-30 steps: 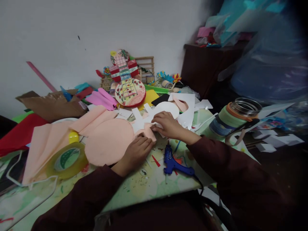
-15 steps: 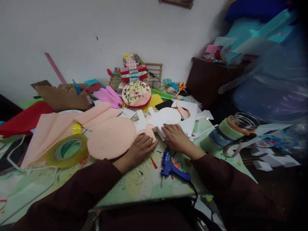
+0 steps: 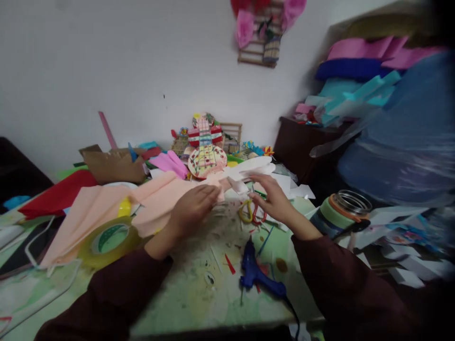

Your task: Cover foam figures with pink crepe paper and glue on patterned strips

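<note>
My left hand is closed on the edge of a peach paper sheet where it meets a white foam cutout. My right hand pinches the cutout's near end. Both hands hold the cutout and paper lifted off the green table, tilted up toward the back. Under the lifted piece lie scissors with yellow and red handles. A blue glue gun rests on the table just in front of my right wrist. Motion blurs both hands slightly.
A big roll of clear tape sits at the left on more peach paper. A jar in a striped sleeve stands at the right edge. Brown card, red paper, pink sheets and a painted craft model crowd the back.
The hands went from pressing the cutout and peach circle flat on the table to lifting them up and back, uncovering the scissors. The camera tilted upward.
</note>
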{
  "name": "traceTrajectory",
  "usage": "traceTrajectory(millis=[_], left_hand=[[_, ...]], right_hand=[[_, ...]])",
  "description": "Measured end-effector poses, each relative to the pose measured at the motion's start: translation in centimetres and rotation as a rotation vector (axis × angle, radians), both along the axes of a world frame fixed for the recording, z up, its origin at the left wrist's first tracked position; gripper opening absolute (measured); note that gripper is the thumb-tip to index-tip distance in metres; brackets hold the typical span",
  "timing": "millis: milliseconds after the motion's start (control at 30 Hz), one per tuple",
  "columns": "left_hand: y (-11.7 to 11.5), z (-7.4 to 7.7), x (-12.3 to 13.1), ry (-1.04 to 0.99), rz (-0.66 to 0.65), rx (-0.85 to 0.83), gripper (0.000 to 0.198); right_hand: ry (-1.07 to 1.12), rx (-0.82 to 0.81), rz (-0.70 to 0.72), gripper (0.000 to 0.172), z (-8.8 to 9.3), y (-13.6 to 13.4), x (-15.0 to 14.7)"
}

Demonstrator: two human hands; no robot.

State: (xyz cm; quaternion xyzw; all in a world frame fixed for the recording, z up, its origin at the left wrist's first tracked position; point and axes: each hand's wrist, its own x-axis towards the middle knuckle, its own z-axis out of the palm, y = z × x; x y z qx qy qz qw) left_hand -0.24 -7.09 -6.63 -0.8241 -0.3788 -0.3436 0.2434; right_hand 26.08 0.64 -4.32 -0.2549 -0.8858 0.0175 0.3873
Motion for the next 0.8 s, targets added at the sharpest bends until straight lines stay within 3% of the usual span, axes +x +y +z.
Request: traceTrajectory(millis=[167, 267, 400, 600, 800], left_hand=[[0.0, 6.4, -2.6, -0.556, 0.111, -0.063, 0.045], [0.3, 8.9, -3.9, -0.860, 0.053, -0.119, 0.051], [0.4, 11.3, -4.8, -1.039, -0.094, -0.162, 0.058], [-0.5, 12.2, -4.3, -0.876, 0.072, -0.242, 0.057], [-0.8, 10.8, -3.4, -0.650, 0.143, -0.250, 0.047]], right_hand=[[0.352, 0.352, -0.149, 0.031, 4.7, -2.4, -1.1], [0.487, 0.500, -0.211, 0.028, 5.3, -3.7, -2.4], [0.375, 0.545, -0.159, 0.041, 5.4, -4.3, -4.3], [0.131, 0.726, -0.318, 0.050, 5.7, -4.3, -7.4], [-0.056, 0.560, -0.353, 0.042, 4.1, -3.4, -10.1]])
